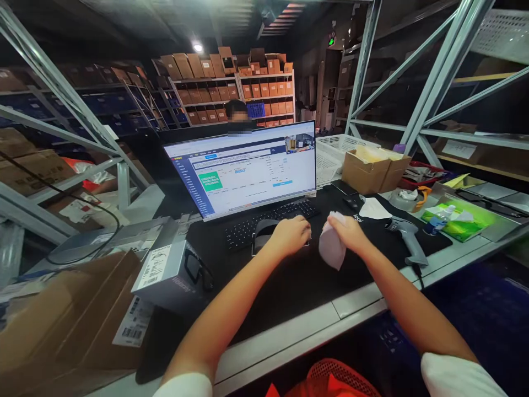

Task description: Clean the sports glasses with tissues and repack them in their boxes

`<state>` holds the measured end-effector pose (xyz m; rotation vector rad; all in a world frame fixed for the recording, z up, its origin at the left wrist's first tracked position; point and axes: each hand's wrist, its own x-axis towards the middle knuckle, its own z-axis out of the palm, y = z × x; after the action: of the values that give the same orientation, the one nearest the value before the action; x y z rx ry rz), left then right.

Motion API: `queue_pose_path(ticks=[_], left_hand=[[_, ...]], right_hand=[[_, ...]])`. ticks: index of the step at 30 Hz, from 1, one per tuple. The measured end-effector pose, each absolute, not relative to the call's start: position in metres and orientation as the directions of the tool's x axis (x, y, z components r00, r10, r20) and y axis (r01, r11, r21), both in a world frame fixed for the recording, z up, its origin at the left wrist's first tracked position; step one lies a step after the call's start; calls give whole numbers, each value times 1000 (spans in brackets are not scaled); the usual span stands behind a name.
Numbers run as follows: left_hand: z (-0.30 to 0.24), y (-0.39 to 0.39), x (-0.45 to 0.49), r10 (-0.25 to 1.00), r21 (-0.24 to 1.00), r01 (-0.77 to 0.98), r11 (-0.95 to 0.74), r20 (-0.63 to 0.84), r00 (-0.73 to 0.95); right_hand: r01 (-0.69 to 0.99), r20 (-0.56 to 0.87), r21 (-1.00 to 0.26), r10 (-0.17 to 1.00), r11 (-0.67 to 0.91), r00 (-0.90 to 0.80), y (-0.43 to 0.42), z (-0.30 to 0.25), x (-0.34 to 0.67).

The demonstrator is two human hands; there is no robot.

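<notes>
My right hand [349, 231] is closed on a pale, soft crumpled packet or sheet [333, 245], held just above the black desk mat [297, 281]. My left hand [291, 234] rests with curled fingers on a dark flat item [264, 229] in front of the black keyboard [268, 220]; whether it grips it is hidden. A monitor [243, 171] showing a form page stands behind the keyboard.
A grey handheld scanner [407, 234] lies right of my hand, beside a green tissue pack [463, 218] and an open cardboard box [372, 168]. A grey boxed product [165, 273] and brown cartons [70, 320] sit at left. A person sits behind the monitor. Steel racking surrounds the desk.
</notes>
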<state>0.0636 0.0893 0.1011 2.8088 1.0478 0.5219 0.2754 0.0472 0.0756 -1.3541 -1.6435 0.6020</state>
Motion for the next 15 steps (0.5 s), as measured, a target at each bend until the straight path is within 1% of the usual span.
queue_pose_path(ticks=[3,5,7,9,10,12,13,15], left_hand=[[107,113,85,637,198,606,-770,195,746],[110,123,87,637,194,609,-769,166,752],[117,125,81,647,198,616,-762,194,738],[128,120,70,671,208,639,-741,264,692],[135,114,63,690,221,656,-721,315,652],[153,100,50,706,293,658,-694,456,541],[162,91,43,695,341,629,-698,531,484],[178,72,29,644,416,523,-744,657,393]], right_hand=[[590,367,-760,929,271,46,65,71,293],[607,387,-734,922,304,6,67,67,292],[591,416,-719,908,365,-55,62,66,283],[556,495,-667,852,497,-168,55,72,271],[536,547,-613,801,581,-242,52,78,265],[493,642,-462,662,737,-388,45,93,253],[477,676,-384,593,790,-438,42,103,248],[471,718,-281,509,836,-475,36,122,238]])
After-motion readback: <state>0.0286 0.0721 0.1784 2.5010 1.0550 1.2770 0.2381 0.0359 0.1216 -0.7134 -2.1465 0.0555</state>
